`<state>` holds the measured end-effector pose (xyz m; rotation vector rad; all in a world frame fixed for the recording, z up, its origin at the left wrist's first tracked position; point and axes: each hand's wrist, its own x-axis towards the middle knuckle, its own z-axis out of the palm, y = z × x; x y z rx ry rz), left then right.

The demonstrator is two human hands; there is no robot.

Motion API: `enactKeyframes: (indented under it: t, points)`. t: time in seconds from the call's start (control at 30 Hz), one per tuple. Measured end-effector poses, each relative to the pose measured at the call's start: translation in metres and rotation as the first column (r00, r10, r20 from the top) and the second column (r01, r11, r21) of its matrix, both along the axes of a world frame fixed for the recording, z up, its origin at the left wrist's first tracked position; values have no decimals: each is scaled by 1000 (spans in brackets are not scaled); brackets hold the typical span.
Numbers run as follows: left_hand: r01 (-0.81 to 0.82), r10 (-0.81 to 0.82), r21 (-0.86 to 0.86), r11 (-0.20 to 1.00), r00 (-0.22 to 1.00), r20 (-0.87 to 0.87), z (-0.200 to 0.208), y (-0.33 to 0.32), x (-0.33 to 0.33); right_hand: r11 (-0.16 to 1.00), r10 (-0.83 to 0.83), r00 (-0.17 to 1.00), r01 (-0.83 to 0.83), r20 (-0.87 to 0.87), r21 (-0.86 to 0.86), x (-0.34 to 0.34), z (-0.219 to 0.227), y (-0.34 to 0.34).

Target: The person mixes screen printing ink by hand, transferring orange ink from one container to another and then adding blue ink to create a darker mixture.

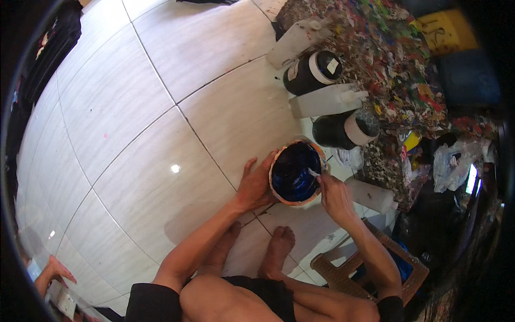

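A round tub point(272, 189) with a paint-smeared orange and white rim stands between my hands. Dark blue, glossy paint point(292, 174) covers its inside. My left hand point(256, 185) grips the tub's left side, with part of the fingers hidden against its wall. Over the right rim, my right hand point(336, 199) is closed round a thin, pale stirring stick point(313, 172). The lower end of that stick reaches into the blue paint. The fingertips of the right hand are partly turned from view.
Right of the tub stand dark jars point(335, 131) with white lids and whitish plastic bottles point(322, 101). Behind them is a paint-crusted surface point(397, 64). A brown plastic stool point(370, 263) is near my right arm. Another person's hand point(59, 270) shows at lower left above the tiled floor point(134, 161).
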<state>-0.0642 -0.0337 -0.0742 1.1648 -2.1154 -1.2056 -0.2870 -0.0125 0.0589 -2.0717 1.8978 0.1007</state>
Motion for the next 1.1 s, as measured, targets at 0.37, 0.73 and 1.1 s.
enactKeyframes:
  t: [0.37, 0.73, 1.1]
  points:
    - [33, -31, -16, 999, 994, 106, 5, 0, -2, 416, -909, 137, 325, 393, 849, 17, -25, 22]
    - [-1, 4, -31, 1000, 995, 98, 2, 1, -8, 983, -112, 992, 102, 56, 155, 3, -2, -5]
    - [-36, 36, -16, 999, 999, 6, -4, 0, -10, 992, 1, 999, 3, -34, 124, 4, -7, 0]
